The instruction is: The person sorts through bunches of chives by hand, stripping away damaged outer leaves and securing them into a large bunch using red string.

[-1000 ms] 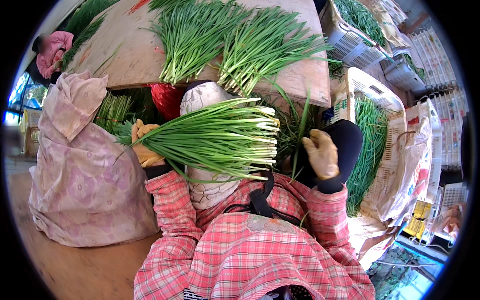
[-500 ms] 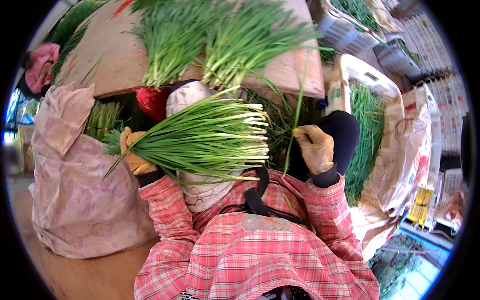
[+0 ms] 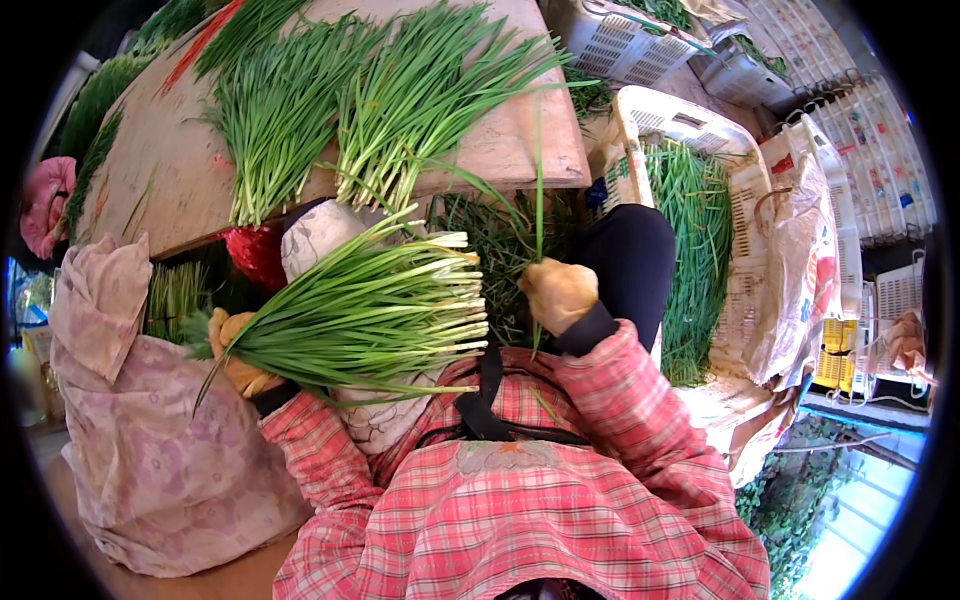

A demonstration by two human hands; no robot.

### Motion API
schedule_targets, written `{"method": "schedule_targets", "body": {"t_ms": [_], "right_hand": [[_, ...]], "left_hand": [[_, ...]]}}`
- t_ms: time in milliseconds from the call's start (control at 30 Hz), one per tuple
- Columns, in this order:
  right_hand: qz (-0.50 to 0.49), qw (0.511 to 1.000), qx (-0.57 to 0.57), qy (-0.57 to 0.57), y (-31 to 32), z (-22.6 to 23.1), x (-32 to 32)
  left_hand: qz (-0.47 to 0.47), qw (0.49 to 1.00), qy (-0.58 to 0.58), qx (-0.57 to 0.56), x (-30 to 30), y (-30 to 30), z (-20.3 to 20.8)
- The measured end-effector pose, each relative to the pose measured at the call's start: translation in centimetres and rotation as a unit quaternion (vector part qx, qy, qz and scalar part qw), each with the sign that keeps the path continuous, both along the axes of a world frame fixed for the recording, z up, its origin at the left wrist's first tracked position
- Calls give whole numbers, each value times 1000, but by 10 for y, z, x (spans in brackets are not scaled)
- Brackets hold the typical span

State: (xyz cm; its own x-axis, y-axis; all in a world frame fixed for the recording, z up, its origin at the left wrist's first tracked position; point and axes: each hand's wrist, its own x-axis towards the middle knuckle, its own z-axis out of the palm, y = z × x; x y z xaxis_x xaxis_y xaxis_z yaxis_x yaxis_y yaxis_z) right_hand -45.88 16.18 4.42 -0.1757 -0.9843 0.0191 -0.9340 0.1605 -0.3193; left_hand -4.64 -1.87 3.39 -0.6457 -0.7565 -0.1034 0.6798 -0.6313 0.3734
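My left hand (image 3: 236,352), in a tan glove, is closed around the leafy end of a bunch of garlic chives (image 3: 360,320). The bunch lies sideways over my lap, its pale cut stems fanned toward the right. In my right hand (image 3: 560,296), also gloved, a single long chive leaf (image 3: 539,190) is pinched, standing upright with its lower end hanging below the fist. That fist is a short way right of the stem ends, not touching them. Ahead, two piles of chives, a left pile (image 3: 285,125) and a right pile (image 3: 415,110), rest on the wooden table.
The table's (image 3: 545,150) near edge is just beyond my knees. Loose leaves (image 3: 475,235) lie below it. To the right stands a white crate (image 3: 735,190) full of chives (image 3: 685,270). A flowered cloth (image 3: 190,450) covers something at left. Another person's pink sleeve (image 3: 45,205) shows far left.
The view has shifted, so the table and piles appear farther left and lower. My right hand, still pinching the leaf, has come a little closer to the bunch. My left hand keeps its hold.
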Motion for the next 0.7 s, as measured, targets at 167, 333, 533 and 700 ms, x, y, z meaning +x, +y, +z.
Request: {"method": "schedule_targets", "body": {"t_ms": [167,333,533,700], "right_hand": [[-52,928,-58,-365,8,8,9],[-69,719,95,-686,13,26,42],[-145,880,-43,-449,14,67,-17],[93,948,-228,-204,-54,58,41]], "left_hand": [[-196,969,130,75,-19,0,12],[-93,987,133,6,1,-1,-3],[5,992,114,-61,9,-2,-17],[179,978,51,-99,-31,16,20]]}}
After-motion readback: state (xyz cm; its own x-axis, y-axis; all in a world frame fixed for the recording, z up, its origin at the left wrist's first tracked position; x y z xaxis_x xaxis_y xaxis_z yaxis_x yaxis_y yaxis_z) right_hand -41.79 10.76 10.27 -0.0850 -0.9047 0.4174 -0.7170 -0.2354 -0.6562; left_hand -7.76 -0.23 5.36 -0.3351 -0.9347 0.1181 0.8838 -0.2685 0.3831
